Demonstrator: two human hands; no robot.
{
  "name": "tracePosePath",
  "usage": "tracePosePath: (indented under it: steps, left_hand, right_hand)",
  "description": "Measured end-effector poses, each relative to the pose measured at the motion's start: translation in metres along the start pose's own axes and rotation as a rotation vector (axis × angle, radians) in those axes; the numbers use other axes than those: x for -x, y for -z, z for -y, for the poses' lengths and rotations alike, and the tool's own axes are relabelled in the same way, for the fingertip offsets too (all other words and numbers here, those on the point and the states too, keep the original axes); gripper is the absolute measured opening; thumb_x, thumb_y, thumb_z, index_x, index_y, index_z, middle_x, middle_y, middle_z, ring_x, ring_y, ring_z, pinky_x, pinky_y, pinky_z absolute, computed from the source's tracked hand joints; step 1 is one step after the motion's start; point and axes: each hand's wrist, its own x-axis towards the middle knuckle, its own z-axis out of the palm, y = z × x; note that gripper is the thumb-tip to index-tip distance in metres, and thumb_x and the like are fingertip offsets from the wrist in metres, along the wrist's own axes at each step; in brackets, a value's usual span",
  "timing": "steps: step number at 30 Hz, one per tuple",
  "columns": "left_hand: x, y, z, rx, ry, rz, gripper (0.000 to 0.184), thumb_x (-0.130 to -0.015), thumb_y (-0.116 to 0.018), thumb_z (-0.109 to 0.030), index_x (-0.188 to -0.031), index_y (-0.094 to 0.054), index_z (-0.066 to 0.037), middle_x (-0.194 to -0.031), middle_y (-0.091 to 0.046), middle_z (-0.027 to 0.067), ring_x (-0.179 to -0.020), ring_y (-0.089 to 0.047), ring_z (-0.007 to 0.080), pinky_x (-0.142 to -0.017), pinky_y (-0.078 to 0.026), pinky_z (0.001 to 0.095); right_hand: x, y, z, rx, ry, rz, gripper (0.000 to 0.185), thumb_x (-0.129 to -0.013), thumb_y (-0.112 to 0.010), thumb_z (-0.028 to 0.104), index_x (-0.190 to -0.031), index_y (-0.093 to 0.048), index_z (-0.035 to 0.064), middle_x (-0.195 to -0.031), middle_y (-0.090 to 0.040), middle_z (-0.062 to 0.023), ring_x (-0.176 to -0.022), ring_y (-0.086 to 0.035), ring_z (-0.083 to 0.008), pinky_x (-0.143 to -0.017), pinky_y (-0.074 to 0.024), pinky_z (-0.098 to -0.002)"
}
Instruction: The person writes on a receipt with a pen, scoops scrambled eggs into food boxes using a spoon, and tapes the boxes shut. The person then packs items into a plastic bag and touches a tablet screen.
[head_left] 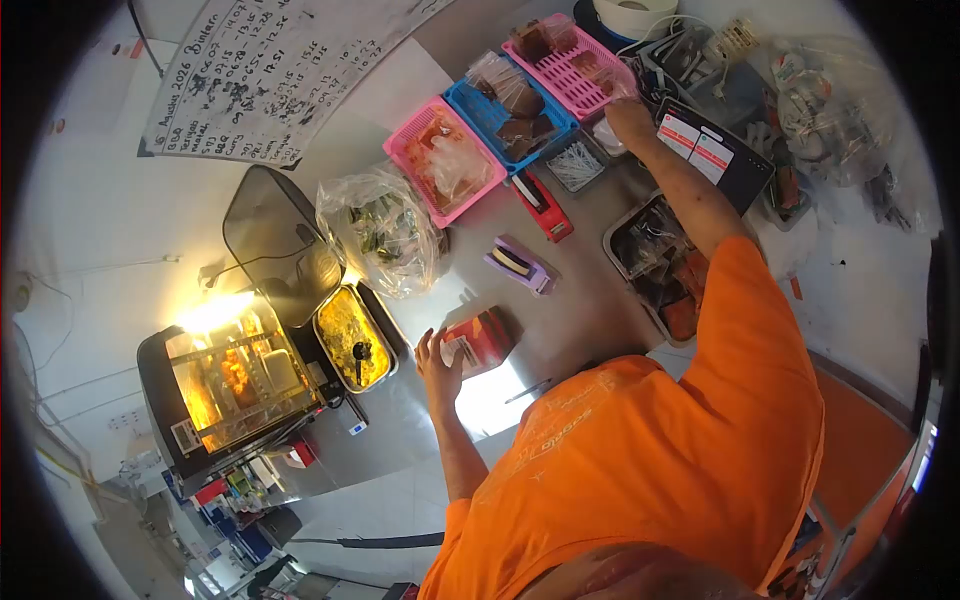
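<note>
On the metal worktop stands a red box [488, 338] with a pale label on its side. My left hand [437, 365] holds this box at its left side, fingers bent around the edge. My right arm stretches far forward, and my right hand [627, 121] is at the near corner of a pink basket [578, 80], above some white plastic or paper [608, 137]. The fingertips of that hand are too small and partly hidden to make out. A purple stapler-like tool [519, 264] and a red stapler-like tool [542, 204] lie beyond the box.
Another pink basket [487, 200] and a blue basket [562, 120] hold packets. A plastic bag [385, 232] with green contents, a tray of yellow food [350, 335] and a lit warmer cabinet [232, 375] stand left. To the right are a metal tray [622, 250] and a tablet [712, 150].
</note>
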Motion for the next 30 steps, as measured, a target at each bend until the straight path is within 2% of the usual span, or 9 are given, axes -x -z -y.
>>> tracePosePath:
  steps: [12, 15, 16, 18, 20, 23, 25, 29, 30]
  left_hand:
    - [0.021, 0.001, -0.007, 0.031, -0.032, -0.075, 0.05, -0.082, -0.074, -0.02, -0.13, -0.061, -0.016, -0.14, -0.049, 0.0155, -0.13, -0.045, 0.0374, -0.11, -0.037, 0.047]
    - [0.026, 0.006, -0.013, 0.101, -0.069, -0.107, 0.048, -0.083, -0.073, -0.018, -0.129, -0.061, -0.014, -0.138, -0.052, 0.0159, -0.129, -0.048, 0.0357, -0.108, -0.039, 0.0449]
    - [0.025, 0.008, -0.017, 0.133, -0.081, -0.122, 0.048, -0.083, -0.073, -0.017, -0.129, -0.061, -0.012, -0.136, -0.054, 0.016, -0.128, -0.05, 0.0348, -0.108, -0.04, 0.044]
    - [0.019, 0.006, -0.032, 0.343, -0.143, -0.119, 0.046, -0.084, -0.072, -0.017, -0.128, -0.061, -0.01, -0.132, -0.057, 0.0147, -0.126, -0.052, 0.0332, -0.106, -0.041, 0.0424]
    - [0.013, 0.004, -0.062, 0.609, -0.097, -0.012, 0.043, -0.088, -0.07, -0.019, -0.129, -0.061, -0.007, -0.128, -0.061, 0.0136, -0.123, -0.055, 0.0296, -0.104, -0.043, 0.0395]
    - [-0.004, -0.001, -0.125, 1.155, -0.06, 0.252, 0.041, -0.097, -0.063, -0.022, -0.133, -0.056, -0.004, -0.123, -0.063, 0.0108, -0.116, -0.06, 0.0236, -0.1, -0.046, 0.0367]
    - [-0.016, 0.007, -0.159, 1.686, 0.096, 0.419, 0.051, -0.097, -0.06, -0.025, -0.142, -0.047, -0.004, -0.128, -0.061, 0.0122, -0.123, -0.057, 0.0263, -0.099, -0.048, 0.0419]
    - [-0.029, 0.005, -0.171, 1.889, 0.128, 0.264, 0.044, -0.097, -0.058, -0.014, -0.138, -0.048, -0.003, -0.128, -0.058, 0.0125, -0.117, -0.059, 0.0277, -0.095, -0.05, 0.0435]
    - [-0.027, 0.009, -0.171, 1.878, 0.116, 0.184, 0.041, -0.097, -0.058, -0.011, -0.136, -0.049, -0.003, -0.127, -0.058, 0.0124, -0.115, -0.06, 0.0276, -0.094, -0.051, 0.0439]
  right_hand:
    - [0.011, 0.019, -0.017, -0.651, -0.2, -0.217, 0.019, -0.088, -0.069, 0.02, -0.098, -0.071, 0.0041, -0.092, -0.071, -0.0164, -0.083, -0.07, -0.0308, -0.073, -0.0537, -0.0404]
    - [0.013, 0.028, -0.009, -0.868, -0.158, -0.514, 0.021, -0.085, -0.074, 0.018, -0.099, -0.071, 0.0032, -0.087, -0.073, -0.0108, -0.077, -0.069, -0.0226, -0.069, -0.0523, -0.0349]
    - [0.015, 0.037, -0.003, -1.051, -0.196, -0.462, 0.023, -0.084, -0.075, 0.017, -0.101, -0.07, 0.0035, -0.089, -0.072, -0.0085, -0.077, -0.068, -0.0195, -0.069, -0.0512, -0.0326]
    - [0.031, 0.062, 0.013, -1.411, -0.255, -0.328, 0.026, -0.084, -0.076, 0.017, -0.106, -0.07, 0.0042, -0.091, -0.071, -0.004, -0.077, -0.064, -0.0132, -0.067, -0.0492, -0.028]
    - [0.065, 0.111, 0.072, -1.658, -0.209, -0.437, 0.023, -0.082, -0.079, 0.015, -0.101, -0.07, 0.0049, -0.093, -0.067, -0.0003, -0.085, -0.062, -0.0112, -0.078, -0.0498, -0.0264]
    - [0.129, 0.149, 0.138, -1.637, -0.042, -0.118, 0.024, -0.081, -0.079, 0.009, -0.101, -0.066, 0.0058, -0.097, -0.066, -0.0008, -0.09, -0.062, -0.0112, -0.08, -0.0508, -0.0268]
    - [0.172, 0.169, 0.18, -1.585, 0.113, 0.086, 0.025, -0.081, -0.078, 0.006, -0.102, -0.065, 0.0053, -0.096, -0.067, -0.0008, -0.091, -0.063, -0.0119, -0.082, -0.0518, -0.0277]
    - [0.226, 0.181, 0.22, -1.381, 0.381, 0.237, 0.026, -0.082, -0.076, 0.001, -0.105, -0.065, 0.0056, -0.097, -0.068, -0.001, -0.091, -0.066, -0.013, -0.08, -0.0531, -0.0275]
    - [0.234, 0.195, 0.226, -1.409, 0.416, 0.114, 0.029, -0.081, -0.074, -0.003, -0.107, -0.066, 0.0056, -0.101, -0.07, -0.0018, -0.091, -0.068, -0.0139, -0.08, -0.0533, -0.0273]
